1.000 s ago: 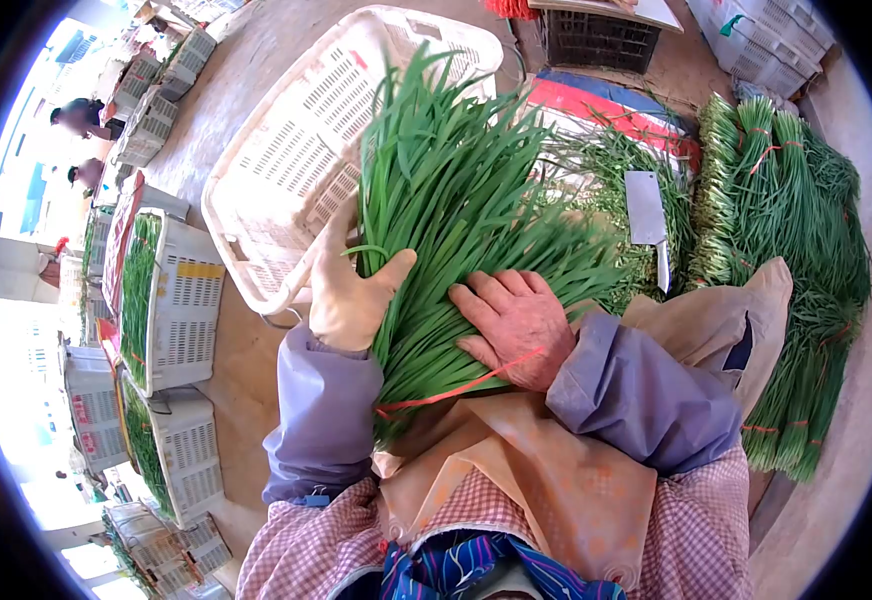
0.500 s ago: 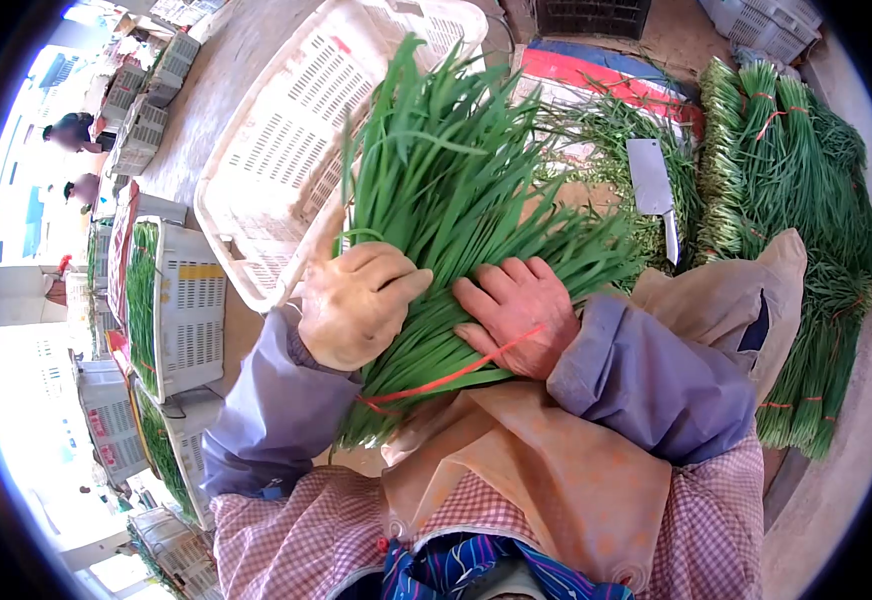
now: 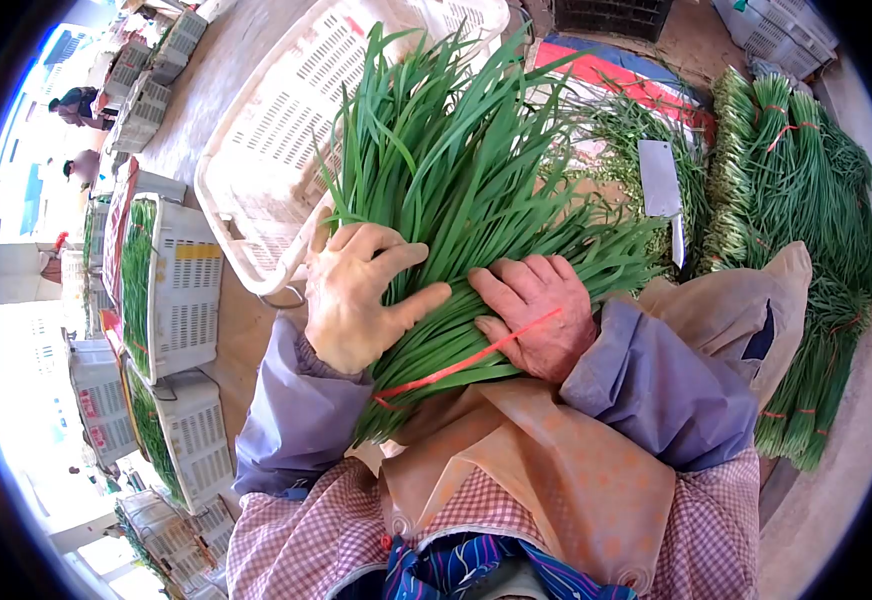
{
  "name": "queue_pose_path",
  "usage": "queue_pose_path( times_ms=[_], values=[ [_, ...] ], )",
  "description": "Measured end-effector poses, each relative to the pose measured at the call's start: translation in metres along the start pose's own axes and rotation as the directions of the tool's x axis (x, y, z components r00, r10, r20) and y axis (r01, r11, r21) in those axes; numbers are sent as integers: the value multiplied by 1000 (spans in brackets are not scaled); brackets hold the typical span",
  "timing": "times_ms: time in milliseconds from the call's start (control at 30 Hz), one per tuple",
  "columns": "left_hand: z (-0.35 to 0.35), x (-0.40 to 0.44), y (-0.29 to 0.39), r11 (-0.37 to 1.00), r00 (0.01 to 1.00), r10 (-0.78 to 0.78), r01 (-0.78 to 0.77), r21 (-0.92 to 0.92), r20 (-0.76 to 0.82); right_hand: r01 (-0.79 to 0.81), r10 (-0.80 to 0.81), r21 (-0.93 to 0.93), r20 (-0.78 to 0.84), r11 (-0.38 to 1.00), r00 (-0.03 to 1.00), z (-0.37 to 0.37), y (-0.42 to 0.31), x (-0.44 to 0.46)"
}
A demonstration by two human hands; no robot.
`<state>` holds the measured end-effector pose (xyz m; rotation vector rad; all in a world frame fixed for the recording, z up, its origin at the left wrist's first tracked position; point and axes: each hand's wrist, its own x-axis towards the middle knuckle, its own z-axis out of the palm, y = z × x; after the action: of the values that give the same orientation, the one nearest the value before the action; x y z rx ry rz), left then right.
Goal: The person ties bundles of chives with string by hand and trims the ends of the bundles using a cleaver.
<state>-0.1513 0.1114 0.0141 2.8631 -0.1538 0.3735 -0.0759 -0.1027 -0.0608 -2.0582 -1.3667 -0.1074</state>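
A large loose bunch of garlic chives (image 3: 456, 170) lies across my lap, its leaf tips fanned upward. My left hand (image 3: 356, 295) clasps the bunch's left side, thumb and forefinger spread over the leaves and other fingers curled partly out of sight. From the right, my right hand (image 3: 541, 315) grips the same bunch with bent fingers. A red band (image 3: 446, 375) crosses the lower part of the chives and runs over the back of my right hand. Beneath the bunch is a brown apron (image 3: 546, 460).
Ahead on the left stands a white plastic crate (image 3: 266, 150). A cleaver (image 3: 660, 185) lies on scattered trimmings to the right. Tied chive bundles (image 3: 806, 220) are stacked at the far right. Filled crates (image 3: 186, 285) line the left side, with people (image 3: 81, 105) farther back.
My left thumb and forefinger have spread apart. My right hand keeps its grip, with the band still over it. The view has shifted slightly.
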Motion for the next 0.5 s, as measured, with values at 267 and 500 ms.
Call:
queue_pose_path(
  times_ms=[267, 500],
  values=[
    [6, -4, -6, 967, 979, -193, 178, -183, -70, -19, 18, 32, 34, 999, 999, -1, 1, 5],
    [7, -1, 6, 977, 979, -177, 163, -139, -97, -105, 119, 187, -63, 977, 991, -2, 5, 14]
  ],
)
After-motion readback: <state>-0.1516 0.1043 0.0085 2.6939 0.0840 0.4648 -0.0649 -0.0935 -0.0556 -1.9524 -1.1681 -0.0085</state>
